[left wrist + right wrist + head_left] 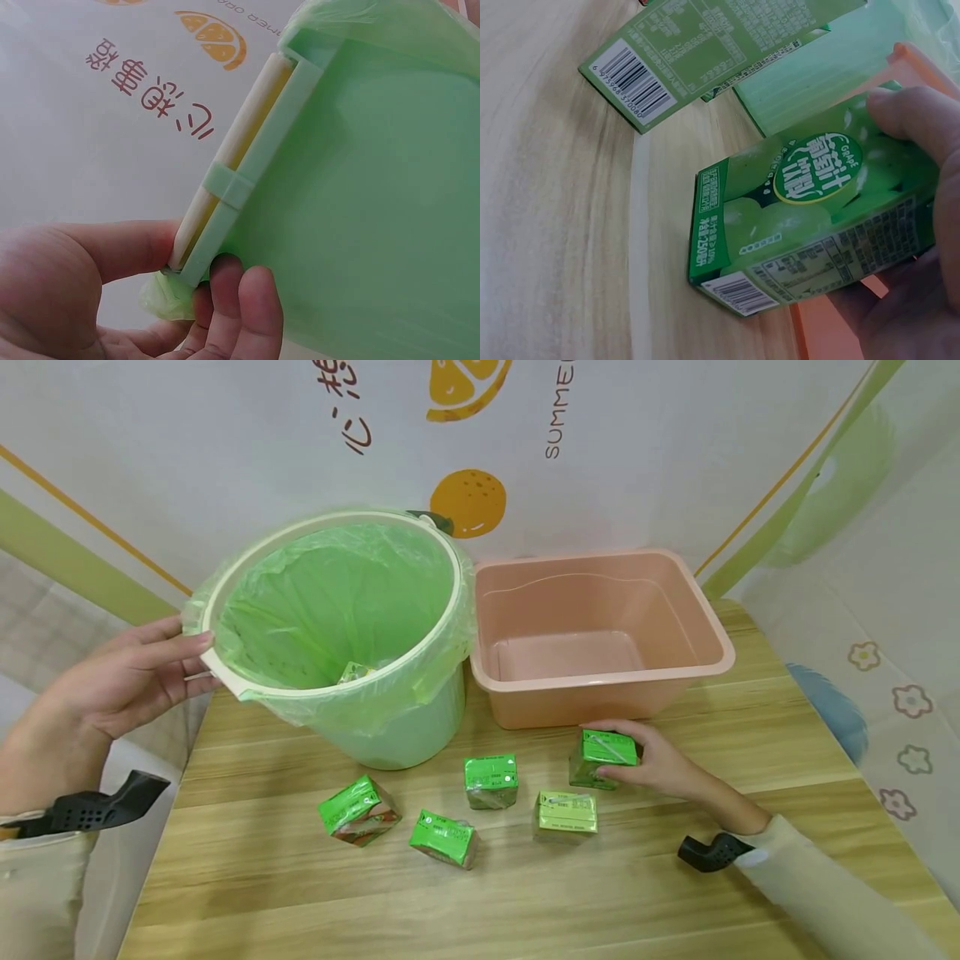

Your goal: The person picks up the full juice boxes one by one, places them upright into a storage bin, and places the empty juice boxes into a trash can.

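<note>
Left hand (133, 675) pinches a bucket (416, 727), right hand (663, 762) clasps a juice box (611, 745), at a woodgrain table (480, 918) before fruit-printed sheeting (645, 460).

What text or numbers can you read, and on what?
"心想事橙": backdrop
"SUMME", cut off: same backdrop
"MER ORA", cut off: same backdrop
"GRAPE": held juice box
"葡萄汁饮料": held juice box
"250毫升": held juice box
"6 975968 370080": nearby box
Remaining print: too small or blurred.

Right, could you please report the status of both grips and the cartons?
Left grip holding green bucket by rim. Right grip holding grape juice carton, pink basin just beyond. Four more cartons on table.
</note>
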Demonstrator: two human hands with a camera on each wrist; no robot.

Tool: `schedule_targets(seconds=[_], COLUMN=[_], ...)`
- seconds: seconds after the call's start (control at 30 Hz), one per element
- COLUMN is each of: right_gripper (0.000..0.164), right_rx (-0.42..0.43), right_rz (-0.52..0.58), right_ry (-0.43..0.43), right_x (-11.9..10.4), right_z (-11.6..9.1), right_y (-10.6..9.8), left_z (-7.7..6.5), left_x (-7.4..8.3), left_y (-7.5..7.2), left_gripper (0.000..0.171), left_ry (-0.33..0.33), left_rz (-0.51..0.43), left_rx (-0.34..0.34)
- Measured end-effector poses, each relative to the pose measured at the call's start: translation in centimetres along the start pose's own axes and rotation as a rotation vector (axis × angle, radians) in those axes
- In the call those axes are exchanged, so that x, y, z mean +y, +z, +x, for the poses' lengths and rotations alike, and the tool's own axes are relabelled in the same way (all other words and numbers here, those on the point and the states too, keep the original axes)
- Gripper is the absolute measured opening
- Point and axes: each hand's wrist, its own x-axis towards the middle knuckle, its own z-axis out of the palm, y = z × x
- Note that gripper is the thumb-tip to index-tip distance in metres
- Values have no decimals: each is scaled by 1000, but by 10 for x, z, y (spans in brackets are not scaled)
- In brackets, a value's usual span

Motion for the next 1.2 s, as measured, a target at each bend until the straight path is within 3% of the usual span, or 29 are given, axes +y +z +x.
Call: schedule_targets(seconds=[0.3,0.57,0.87,1.2], right_gripper=[56,56,60,62], right_rx=[30,9,-6,-62], right_rz=[-56,-92,-285,-250], right_ry=[13,-23,-161,-238], right_x=[-14,-46,-70,-114], right_z=[4,9,17,40], right_y=[-5,-12,-30,-39], left_z=[2,2,1,-1], left_x=[0,1,0,-1], left_y=[-1,0,-1,-2], left_gripper=[37,37,37,37], left_ry=[3,2,-2,-1], left_rz=[-17,-7,-2,2], left_rx=[-10,1,-6,-3])
